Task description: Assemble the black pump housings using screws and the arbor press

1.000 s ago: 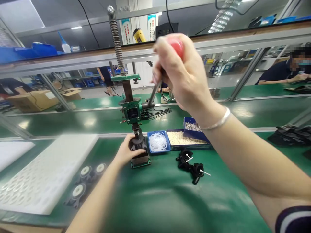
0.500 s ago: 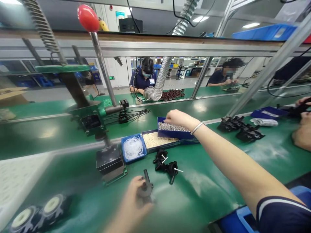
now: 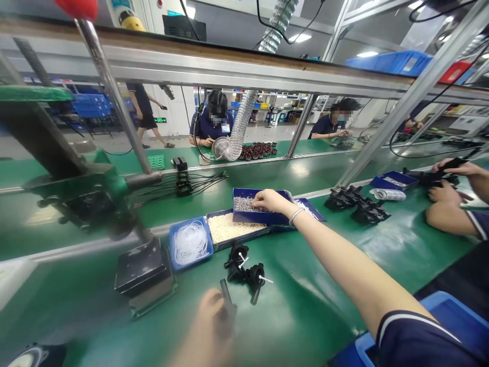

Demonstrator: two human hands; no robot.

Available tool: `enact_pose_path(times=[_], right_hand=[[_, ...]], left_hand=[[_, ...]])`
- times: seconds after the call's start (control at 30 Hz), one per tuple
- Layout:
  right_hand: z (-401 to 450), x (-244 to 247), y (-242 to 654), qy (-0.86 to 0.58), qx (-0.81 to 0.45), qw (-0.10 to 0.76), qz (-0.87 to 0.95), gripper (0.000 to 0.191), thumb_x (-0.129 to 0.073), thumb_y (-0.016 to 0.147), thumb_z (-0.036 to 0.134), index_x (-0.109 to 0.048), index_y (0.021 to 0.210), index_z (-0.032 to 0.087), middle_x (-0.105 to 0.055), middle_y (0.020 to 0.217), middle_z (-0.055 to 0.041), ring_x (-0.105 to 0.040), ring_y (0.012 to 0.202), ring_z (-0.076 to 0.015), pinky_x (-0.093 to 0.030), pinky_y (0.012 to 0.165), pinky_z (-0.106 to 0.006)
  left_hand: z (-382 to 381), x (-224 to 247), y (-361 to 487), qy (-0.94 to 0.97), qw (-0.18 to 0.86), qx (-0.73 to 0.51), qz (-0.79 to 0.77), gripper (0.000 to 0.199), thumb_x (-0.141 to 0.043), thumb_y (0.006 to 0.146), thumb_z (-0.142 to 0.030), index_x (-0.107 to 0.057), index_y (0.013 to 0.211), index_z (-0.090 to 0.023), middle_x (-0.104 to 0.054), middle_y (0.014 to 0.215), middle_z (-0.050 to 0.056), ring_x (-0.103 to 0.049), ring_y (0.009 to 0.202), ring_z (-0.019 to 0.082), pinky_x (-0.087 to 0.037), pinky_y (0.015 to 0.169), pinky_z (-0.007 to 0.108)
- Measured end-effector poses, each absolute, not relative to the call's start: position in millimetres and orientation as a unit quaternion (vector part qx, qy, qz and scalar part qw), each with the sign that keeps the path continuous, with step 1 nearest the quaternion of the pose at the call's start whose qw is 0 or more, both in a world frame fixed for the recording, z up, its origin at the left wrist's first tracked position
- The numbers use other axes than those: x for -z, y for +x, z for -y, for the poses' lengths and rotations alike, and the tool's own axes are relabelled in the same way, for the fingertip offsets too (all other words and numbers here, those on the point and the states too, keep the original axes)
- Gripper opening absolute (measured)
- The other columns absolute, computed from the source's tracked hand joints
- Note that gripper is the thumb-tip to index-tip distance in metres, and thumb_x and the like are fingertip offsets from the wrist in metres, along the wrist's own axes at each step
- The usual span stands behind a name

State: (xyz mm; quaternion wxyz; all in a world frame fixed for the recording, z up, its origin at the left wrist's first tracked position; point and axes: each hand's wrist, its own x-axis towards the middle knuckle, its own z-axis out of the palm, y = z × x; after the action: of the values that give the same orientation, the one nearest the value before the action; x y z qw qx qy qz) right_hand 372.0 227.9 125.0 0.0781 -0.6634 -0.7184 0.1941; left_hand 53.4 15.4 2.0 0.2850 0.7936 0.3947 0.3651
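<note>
My left hand (image 3: pixel 208 323), blurred by motion, is closed around a black plastic part (image 3: pixel 228 308) with a short tube sticking up. My right hand (image 3: pixel 272 200) reaches into a dark blue bin (image 3: pixel 248 216) of small metal pieces (image 3: pixel 242 204). Its fingers are pinched together among them; whatever is between the fingertips is hidden. Below the bins, black plastic fittings (image 3: pixel 256 279) with thin white sticks poking out lie on the green bench. A tray of cream-coloured small pieces (image 3: pixel 231 228) sits under and left of the metal-piece bin. Beside it is a blue tray of clear rings (image 3: pixel 190 243).
A lever press (image 3: pixel 143 270) stands at left, its red knob (image 3: pixel 78 7) overhead. More black parts (image 3: pixel 369 210) and a rolled plastic bag (image 3: pixel 387 194) lie right. A co-worker's hands (image 3: pixel 445 191) work at far right. A blue crate (image 3: pixel 439 311) sits below the bench edge.
The view has swung to the right. My right hand is still in the metal-piece bin, its fingers lower among the pieces. My left hand still holds the black part.
</note>
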Motion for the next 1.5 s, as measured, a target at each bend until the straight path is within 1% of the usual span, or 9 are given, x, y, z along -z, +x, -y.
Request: enact_pose_path(times=[0.2,0.4,0.6,0.8,0.97,1.03,1.1,1.37,1.5], right_hand=[[-230.1,-116.6,383.7,-0.67,-0.256,0.151,0.68,0.02,-0.059,0.098,0.031,-0.064,0.095,0.012,-0.063,0.077,0.0004,-0.061,0.062,-0.0098,-0.055,0.06,-0.024],[-232.9,-114.4,385.7,-0.669,-0.301,0.218,0.644,0.022,-0.06,0.097,0.031,-0.063,0.09,0.011,-0.062,0.074,0.0013,-0.058,0.057,-0.0083,-0.052,0.055,-0.021],[-221.6,-129.3,379.1,-0.642,-0.343,0.313,0.61,0.024,-0.066,0.093,0.031,-0.064,0.08,0.01,-0.065,0.066,-0.002,-0.058,0.051,-0.0084,-0.051,0.052,-0.02],[-164.3,-156.5,328.0,-0.54,-0.404,0.373,0.637,0.031,-0.074,0.08,0.041,-0.069,0.086,0.011,-0.071,0.075,-0.0069,-0.062,0.057,-0.0115,-0.053,0.056,-0.022],[-90.3,-152.4,257.3,-0.419,-0.528,0.325,0.664,0.033,-0.069,0.083,0.044,-0.07,0.093,0.013,-0.069,0.07,-0.0037,-0.063,0.056,-0.0125,-0.053,0.055,-0.023],[-69.3,-146.2,239.5,-0.403,-0.558,0.327,0.647,0.029,-0.068,0.086,0.042,-0.07,0.093,0.014,-0.067,0.067,-0.0016,-0.06,0.054,-0.0105,-0.05,0.053,-0.021],[-56.4,-140.2,229.5,-0.4,-0.574,0.338,0.629,0.028,-0.068,0.086,0.041,-0.071,0.092,0.014,-0.065,0.066,-0.0005,-0.059,0.054,-0.0094,-0.049,0.052,-0.019],[-44.3,-119.0,221.2,-0.38,-0.617,0.391,0.568,0.03,-0.071,0.085,0.041,-0.072,0.094,0.013,-0.067,0.069,-0.0021,-0.061,0.055,-0.0113,-0.052,0.055,-0.023],[-42.8,-104.3,234.5,-0.407,-0.588,0.437,0.546,0.031,-0.071,0.086,0.038,-0.068,0.105,0.014,-0.069,0.074,-0.0029,-0.063,0.061,-0.0124,-0.053,0.059,-0.025]], left_hand=[[-15.6,3.8,49.1,0.799,0.269,-0.374,-0.386,0.046,-0.067,0.074,-0.02,-0.06,0.119,-0.027,-0.059,0.122,0.015,-0.061,0.117,0.035,-0.055,0.091,0.047],[-12.5,14.2,43.6,0.79,0.272,-0.396,-0.381,0.063,-0.066,0.077,-0.021,-0.043,0.135,-0.031,-0.054,0.131,0.016,-0.058,0.121,0.036,-0.054,0.092,0.051],[-9.8,5.5,48.2,0.787,0.275,-0.422,-0.356,0.044,-0.054,0.086,-0.019,-0.045,0.129,-0.027,-0.053,0.13,0.017,-0.058,0.121,0.031,-0.053,0.095,0.046],[-24.4,-23.8,42.9,0.747,0.243,-0.459,-0.415,0.043,-0.06,0.088,-0.03,-0.049,0.13,-0.026,-0.051,0.135,0.015,-0.052,0.126,0.033,-0.045,0.102,0.055],[-45.8,-69.6,54.2,0.632,0.357,-0.551,-0.412,0.025,-0.062,0.09,-0.028,-0.056,0.115,-0.026,-0.063,0.111,0.005,-0.062,0.103,0.021,-0.051,0.092,0.038],[-49.4,-80.0,56.4,0.628,0.348,-0.562,-0.41,0.009,-0.065,0.09,-0.029,-0.063,0.097,-0.024,-0.064,0.098,0.002,-0.062,0.096,0.018,-0.05,0.087,0.033],[-48.9,-83.7,55.0,0.636,0.331,-0.56,-0.415,0.007,-0.065,0.09,-0.028,-0.064,0.086,-0.023,-0.063,0.09,0.001,-0.06,0.092,0.017,-0.047,0.084,0.03],[-31.8,-83.0,33.0,0.649,0.307,-0.536,-0.444,0.01,-0.067,0.089,-0.026,-0.065,0.079,-0.024,-0.062,0.086,-0.002,-0.059,0.085,0.014,-0.045,0.079,0.026],[-26.5,-75.2,17.7,0.692,0.305,-0.451,-0.474,0.007,-0.066,0.089,-0.023,-0.065,0.082,-0.024,-0.068,0.09,-0.002,-0.063,0.089,0.015,-0.046,0.083,0.026]])
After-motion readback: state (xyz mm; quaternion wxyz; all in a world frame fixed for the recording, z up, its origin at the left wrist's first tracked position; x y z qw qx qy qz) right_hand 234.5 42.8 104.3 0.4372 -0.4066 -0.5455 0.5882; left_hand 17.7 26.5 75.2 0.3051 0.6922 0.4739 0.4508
